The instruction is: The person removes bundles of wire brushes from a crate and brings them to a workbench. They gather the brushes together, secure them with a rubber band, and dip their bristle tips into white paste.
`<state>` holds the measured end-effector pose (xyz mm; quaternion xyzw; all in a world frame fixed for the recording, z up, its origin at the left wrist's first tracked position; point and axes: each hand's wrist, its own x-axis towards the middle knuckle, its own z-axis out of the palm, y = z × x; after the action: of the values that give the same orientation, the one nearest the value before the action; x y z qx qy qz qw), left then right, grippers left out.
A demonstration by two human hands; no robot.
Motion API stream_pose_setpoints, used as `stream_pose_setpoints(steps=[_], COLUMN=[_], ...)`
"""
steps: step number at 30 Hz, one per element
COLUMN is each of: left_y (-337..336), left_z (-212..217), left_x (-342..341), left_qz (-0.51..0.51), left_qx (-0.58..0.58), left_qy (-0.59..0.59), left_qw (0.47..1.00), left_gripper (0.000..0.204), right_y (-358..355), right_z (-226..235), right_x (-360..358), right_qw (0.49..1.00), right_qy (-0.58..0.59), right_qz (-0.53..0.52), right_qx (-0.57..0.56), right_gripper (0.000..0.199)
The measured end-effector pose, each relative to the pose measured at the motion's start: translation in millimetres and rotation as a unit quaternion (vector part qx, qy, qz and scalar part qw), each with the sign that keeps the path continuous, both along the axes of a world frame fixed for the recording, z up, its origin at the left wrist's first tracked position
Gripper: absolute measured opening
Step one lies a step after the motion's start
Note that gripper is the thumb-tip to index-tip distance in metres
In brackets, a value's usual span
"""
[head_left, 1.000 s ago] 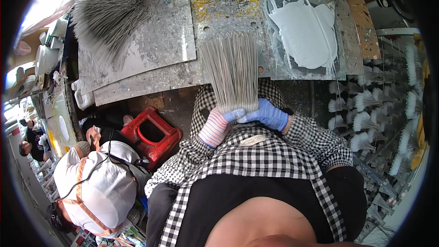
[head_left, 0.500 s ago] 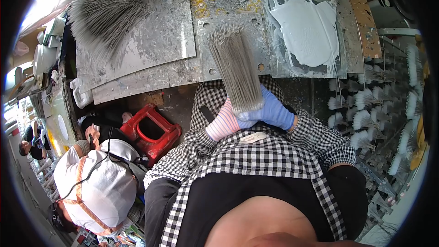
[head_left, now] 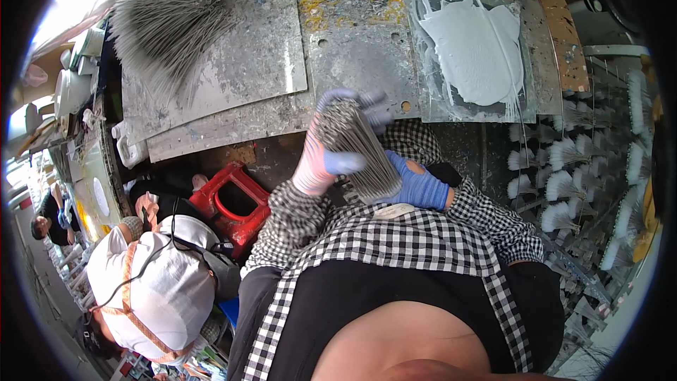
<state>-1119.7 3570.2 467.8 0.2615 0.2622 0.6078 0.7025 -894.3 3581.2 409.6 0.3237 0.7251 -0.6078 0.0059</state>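
Observation:
A thick bundle of thin grey wires (head_left: 363, 159) is tilted in front of my apron, its far end showing many small tips or loops. My left hand (head_left: 316, 162), in a striped pink and blue glove, curls round the far part of the bundle. Its thumb lies across the near side, and its fingers reach past the far end, smeared by motion. My right hand (head_left: 423, 183), in a blue glove with a hole at the back, grips the near end from the right. Most of its fingers are hidden behind the bundle.
A worktable (head_left: 360, 63) spans the far side. On it lie a larger heap of loose wires (head_left: 166, 21) and a plate of white paste (head_left: 476, 49). Racks of white-tipped pieces (head_left: 564, 162) stand right. A red stool (head_left: 236, 204) and a person in a white cap (head_left: 155, 289) are left.
My left hand has moved from the bundle's near end up to its far end. The bundle has come down toward me, off the view of the table's edge. My right hand stays at the near end.

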Motion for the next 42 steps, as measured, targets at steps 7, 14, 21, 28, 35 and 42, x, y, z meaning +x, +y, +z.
stream_pose_setpoints(steps=[7,14,21,28,35,42], left_y=[1,67,101,83,93,77], left_z=[69,92,104,94,89,165], left_x=[13,10,8,5,25,2], left_qz=[0.021,0.212,0.220,0.213,0.218,0.050], left_qx=[0.061,0.275,0.236,0.179,0.134,0.208], left_qy=[0.174,0.474,0.373,0.432,0.440,0.293], left_qw=[0.983,0.809,0.870,0.858,0.861,0.932], left_gripper=[0.064,0.049,0.033,0.025,0.033,0.041], right_y=[28,102,108,100,132,128], right_z=[58,-2,41,30,56,132], right_x=[-21,-67,-84,-82,-89,-61], right_qw=[0.981,0.927,0.901,0.902,0.842,0.939], right_qy=[0.157,0.168,0.218,0.245,0.103,0.333], right_qz=[-0.056,-0.175,-0.218,-0.222,-0.108,-0.034], right_qx=[0.096,0.285,0.306,0.278,0.519,0.082], right_gripper=[0.091,0.092,0.086,0.097,0.055,0.081])
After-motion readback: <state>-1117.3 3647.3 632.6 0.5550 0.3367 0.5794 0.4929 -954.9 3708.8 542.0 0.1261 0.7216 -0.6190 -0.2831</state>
